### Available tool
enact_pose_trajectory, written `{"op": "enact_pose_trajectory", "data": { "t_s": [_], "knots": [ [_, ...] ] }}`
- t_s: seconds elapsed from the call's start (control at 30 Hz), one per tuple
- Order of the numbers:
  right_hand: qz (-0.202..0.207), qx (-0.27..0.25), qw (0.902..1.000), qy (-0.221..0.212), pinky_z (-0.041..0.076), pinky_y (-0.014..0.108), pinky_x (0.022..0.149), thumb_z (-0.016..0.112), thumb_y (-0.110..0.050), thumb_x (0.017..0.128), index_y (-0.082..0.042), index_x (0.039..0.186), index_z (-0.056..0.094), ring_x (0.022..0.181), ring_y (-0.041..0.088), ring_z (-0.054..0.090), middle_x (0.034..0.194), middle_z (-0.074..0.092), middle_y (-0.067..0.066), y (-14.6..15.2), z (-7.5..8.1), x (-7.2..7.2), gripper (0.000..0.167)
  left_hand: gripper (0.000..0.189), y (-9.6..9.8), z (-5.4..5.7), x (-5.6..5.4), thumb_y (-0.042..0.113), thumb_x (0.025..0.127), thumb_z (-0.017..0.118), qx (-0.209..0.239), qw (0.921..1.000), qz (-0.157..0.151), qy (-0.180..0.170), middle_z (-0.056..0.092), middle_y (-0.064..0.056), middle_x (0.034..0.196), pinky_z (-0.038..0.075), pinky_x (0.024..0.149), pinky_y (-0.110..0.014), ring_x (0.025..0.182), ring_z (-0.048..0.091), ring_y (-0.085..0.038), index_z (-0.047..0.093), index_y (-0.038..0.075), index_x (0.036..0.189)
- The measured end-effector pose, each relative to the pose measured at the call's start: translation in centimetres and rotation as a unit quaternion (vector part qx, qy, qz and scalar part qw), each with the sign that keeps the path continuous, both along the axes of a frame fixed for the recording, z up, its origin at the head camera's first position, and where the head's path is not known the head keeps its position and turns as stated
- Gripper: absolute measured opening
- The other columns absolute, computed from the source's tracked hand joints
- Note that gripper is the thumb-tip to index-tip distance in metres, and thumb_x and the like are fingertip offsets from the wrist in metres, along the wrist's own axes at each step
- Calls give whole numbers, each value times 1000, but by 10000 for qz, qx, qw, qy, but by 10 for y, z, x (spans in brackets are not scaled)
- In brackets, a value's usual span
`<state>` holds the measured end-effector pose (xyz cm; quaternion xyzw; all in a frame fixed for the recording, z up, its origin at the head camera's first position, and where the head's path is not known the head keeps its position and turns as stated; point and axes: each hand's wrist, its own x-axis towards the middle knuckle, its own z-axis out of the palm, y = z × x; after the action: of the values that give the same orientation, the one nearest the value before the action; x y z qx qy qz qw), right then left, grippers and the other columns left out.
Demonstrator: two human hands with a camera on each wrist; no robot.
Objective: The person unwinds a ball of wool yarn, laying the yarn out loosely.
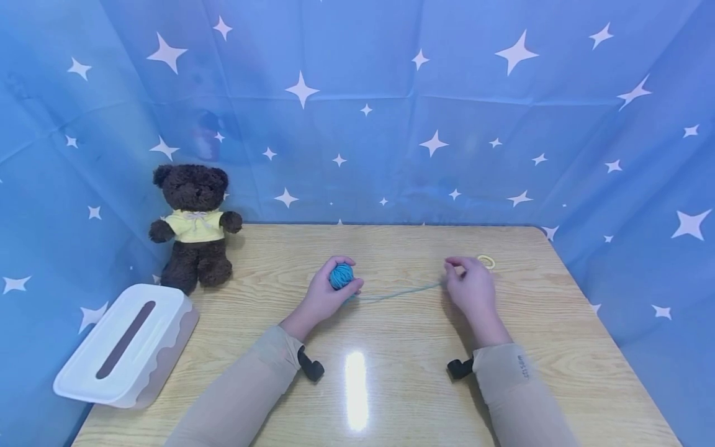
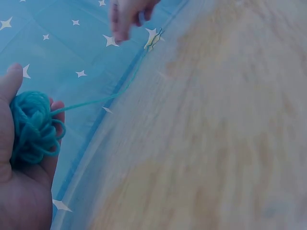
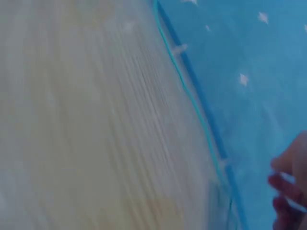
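Yarn point(image 1: 341, 276), blue-green and wound into a small ball, sat in the left hand point(image 1: 323, 295), over the middle of the table point(image 1: 391, 341); it looked light and soft, easy to squash, hardly slippery and not fragile; loose loops stood out from its side, so a broad, gentle hold around its middle seemed best, since a hard squeeze or a snagged loop might have spoiled the winding; the thin strand point(image 1: 399, 294), limp and likely prone to tangling, called for a pinch near its end; it ran from the ball toward the right hand point(image 1: 472, 292), near the yellow ring point(image 1: 487, 256).

Thumb and fingers of the left hand curved round the ball, leaving much of it uncovered; the right hand seemed released, its fingers loosely bent, and the wrist views showed the strand passing apart from the fingertips; both forearms reached forward in pale sleeves point(image 1: 240, 385), the hands well apart; whether the strand touched the wood was unclear.
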<state>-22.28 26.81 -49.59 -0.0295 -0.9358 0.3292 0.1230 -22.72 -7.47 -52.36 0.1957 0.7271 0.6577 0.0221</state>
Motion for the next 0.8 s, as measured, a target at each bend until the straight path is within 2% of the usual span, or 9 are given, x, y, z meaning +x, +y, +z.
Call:
{"op": "enact_pose_trajectory", "data": {
  "t_s": [0.1,0.2,0.27,0.33,0.4,0.47,0.6,0.67,0.8],
  "knots": [
    [891,-554,9944,99,60,33,69,69,-28,110,-8,134,76,86,29,74,118,78,20,-31,1,6,32,45,0,1,0,14,105,77,-37,10000,-8,61,77,-16,107,66,87,-29,94,80,-16,56,11,144],
    [1776,-1116,9768,-442,61,30,62,72,-33,108,-9,140,73,76,25,74,104,81,17,-65,0,16,40,44,0,2,1,15,106,74,-53,10000,-24,67,78,-16,110,65,90,-28,98,80,-17,55,17,145],
    [2124,-1317,9645,-847,60,31,58,72,-37,108,-12,143,72,70,22,72,94,80,12,-86,-1,23,43,42,0,2,1,15,108,72,-26,9999,-68,84,78,-17,112,65,92,-27,102,80,-20,53,17,145],
    [2370,-1371,9561,-1042,59,31,56,73,-38,107,-14,143,73,67,20,71,88,80,9,-102,-3,27,43,41,0,2,1,16,109,70,-66,9999,-53,127,77,-17,115,64,92,-27,104,80,-21,51,15,145],
    [2548,-1310,9521,-1064,58,29,56,73,-37,107,-15,141,74,67,17,71,88,81,7,-113,-3,29,40,41,-1,2,1,17,110,70,-140,9997,6,218,76,-19,117,63,91,-28,104,77,-22,51,10,145],
    [2625,-1242,9520,-973,58,27,57,75,-33,107,-15,138,76,69,13,72,97,84,5,-119,-4,29,37,41,0,2,1,17,109,70,-204,9993,103,296,73,-20,121,61,92,-29,105,74,-21,51,7,144],
    [2540,-1053,9581,-809,59,24,61,79,-23,103,-12,129,81,74,7,71,113,86,4,-123,-7,28,28,38,1,0,-1,15,108,71,-201,9987,193,434,67,-20,135,60,96,-28,108,72,-17,53,7,140],
    [2504,-962,9595,-858,58,23,63,81,-23,102,-13,125,83,75,5,70,111,86,3,-124,-7,27,25,35,1,0,-1,14,108,71,-160,9986,179,465,66,-16,141,60,100,-26,111,74,-17,54,11,138],
    [2612,-852,9571,-916,58,21,68,81,-23,102,-15,119,85,78,3,70,108,86,1,-124,-8,27,20,32,0,0,0,14,108,71,-122,9987,140,474,70,-8,139,59,102,-25,114,75,-19,54,15,136]
  ]
}}
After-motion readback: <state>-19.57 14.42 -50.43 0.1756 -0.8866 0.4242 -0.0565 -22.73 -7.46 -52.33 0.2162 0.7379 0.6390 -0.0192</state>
